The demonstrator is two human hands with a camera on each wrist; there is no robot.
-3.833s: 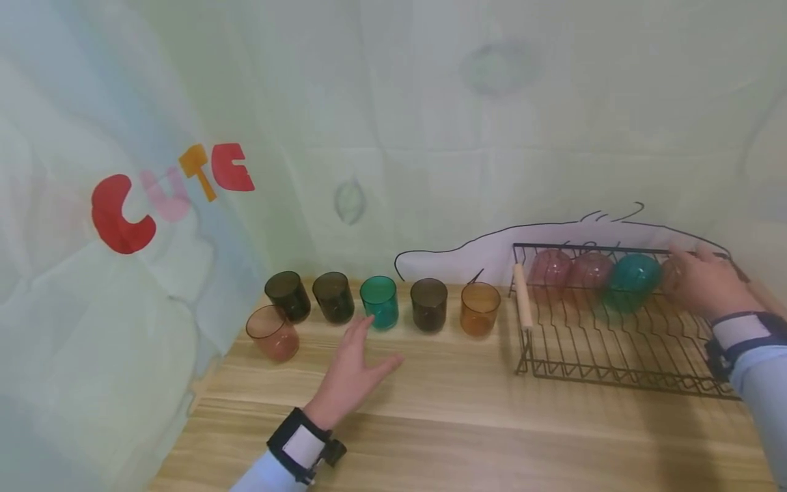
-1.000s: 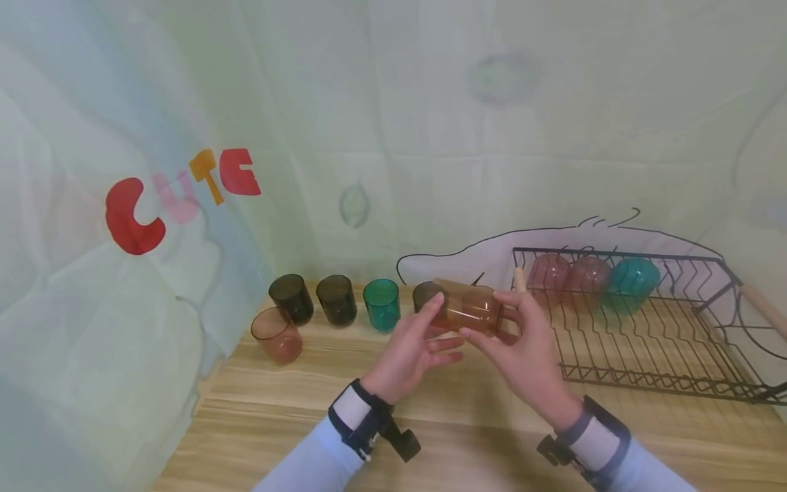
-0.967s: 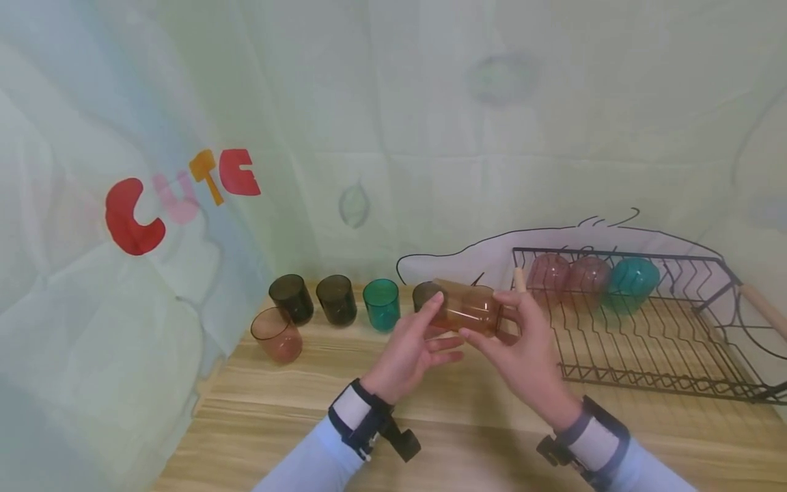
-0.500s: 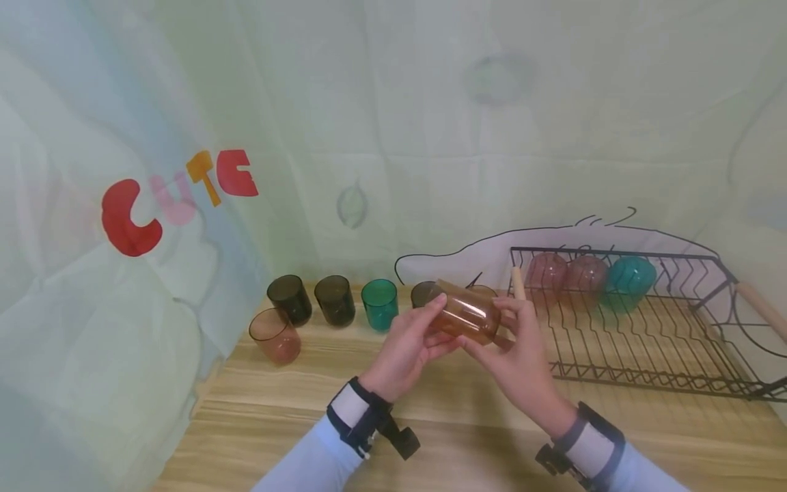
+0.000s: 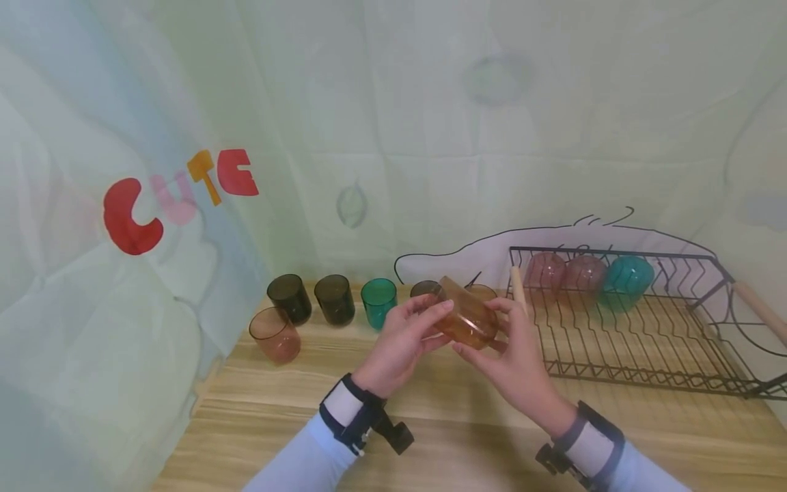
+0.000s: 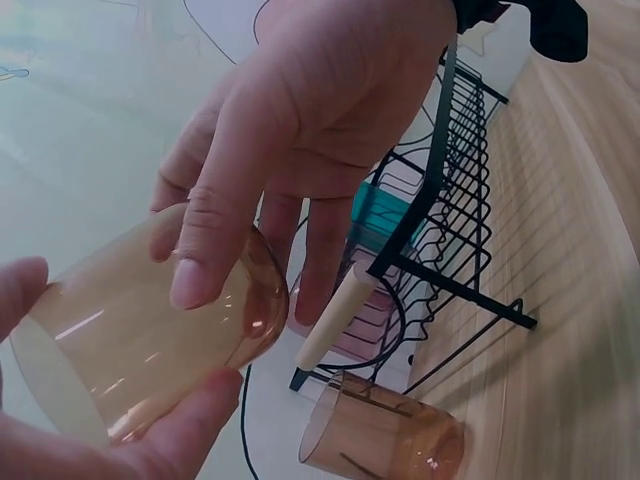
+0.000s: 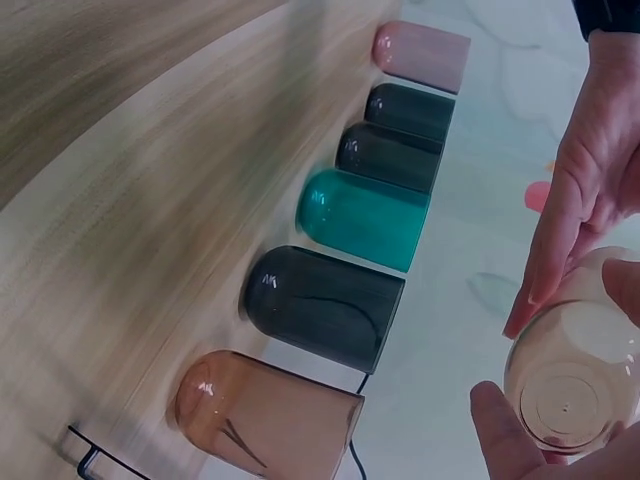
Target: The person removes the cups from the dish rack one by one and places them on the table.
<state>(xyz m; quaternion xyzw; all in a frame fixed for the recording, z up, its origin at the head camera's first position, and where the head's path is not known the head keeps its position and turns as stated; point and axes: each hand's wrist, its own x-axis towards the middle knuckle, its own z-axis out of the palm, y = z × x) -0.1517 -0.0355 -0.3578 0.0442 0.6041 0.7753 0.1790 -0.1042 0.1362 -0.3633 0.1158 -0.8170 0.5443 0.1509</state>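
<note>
Both hands hold one amber glass tumbler [image 5: 470,321] above the table, tilted with its rim up and to the left. My left hand [image 5: 399,345] grips the rim end, thumb in front and fingers behind. At the base end, my right hand [image 5: 519,355] pinches it between thumb and fingers. In the right wrist view the tumbler's round base [image 7: 565,405] faces the camera. Behind the hands a dark tumbler [image 7: 325,310] and another amber tumbler [image 7: 270,415] stand upright, partly hidden in the head view.
Further left stand a green tumbler [image 5: 378,304], two dark tumblers [image 5: 335,301] and a pink tumbler [image 5: 275,336] in front. At right, a black wire dish rack [image 5: 652,387] with wooden handles [image 5: 518,287] holds two pink glasses [image 5: 546,273] and a teal glass [image 5: 627,280], upside down.
Earlier my right hand was at the rack's fourth glass, with my left over the table. That place is now bare. The held tumbler has tilted from nearly level, and my left fingers have closed round it.
</note>
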